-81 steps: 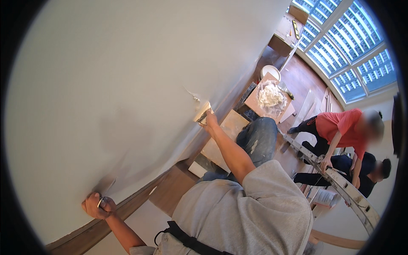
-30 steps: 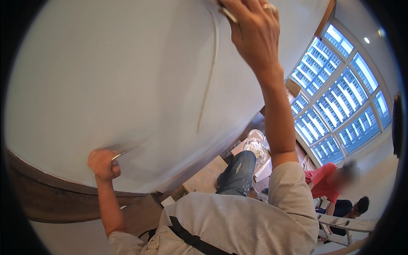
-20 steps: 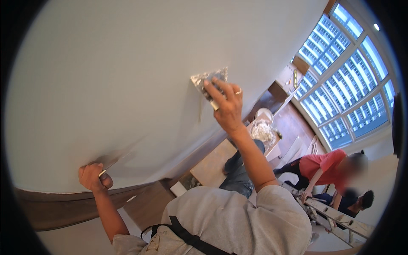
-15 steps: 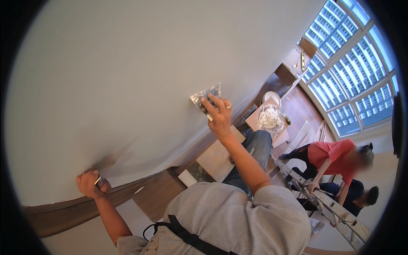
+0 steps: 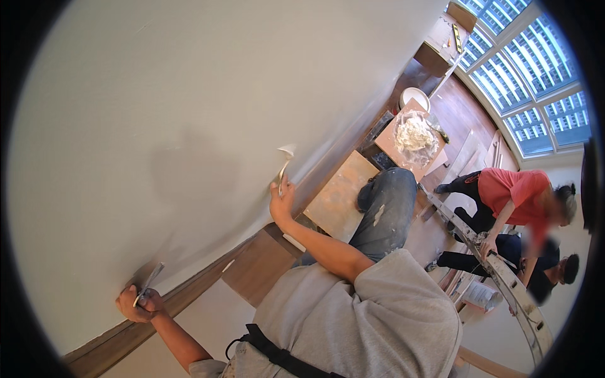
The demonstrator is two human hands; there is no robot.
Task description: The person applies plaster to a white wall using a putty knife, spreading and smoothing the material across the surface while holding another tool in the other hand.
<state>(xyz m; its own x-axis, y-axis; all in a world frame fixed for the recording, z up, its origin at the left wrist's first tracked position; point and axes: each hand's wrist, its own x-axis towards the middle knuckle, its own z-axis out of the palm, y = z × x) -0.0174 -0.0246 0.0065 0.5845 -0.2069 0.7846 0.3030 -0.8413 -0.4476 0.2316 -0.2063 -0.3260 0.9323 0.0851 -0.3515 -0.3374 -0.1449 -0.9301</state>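
Your right hand grips a scraper, pointing up toward white filler — your left hand, farther off, clasps a bladed tool.

A wall stretched along the left side. Near its lower edge was the left hand with a scraper in it; farther right and higher in view, the right hand held a second scraper by the wall. Right of that hand stood a box, then a board with plaster on it and a bucket behind. A co-worker was far right, beside a ladder, below the window.
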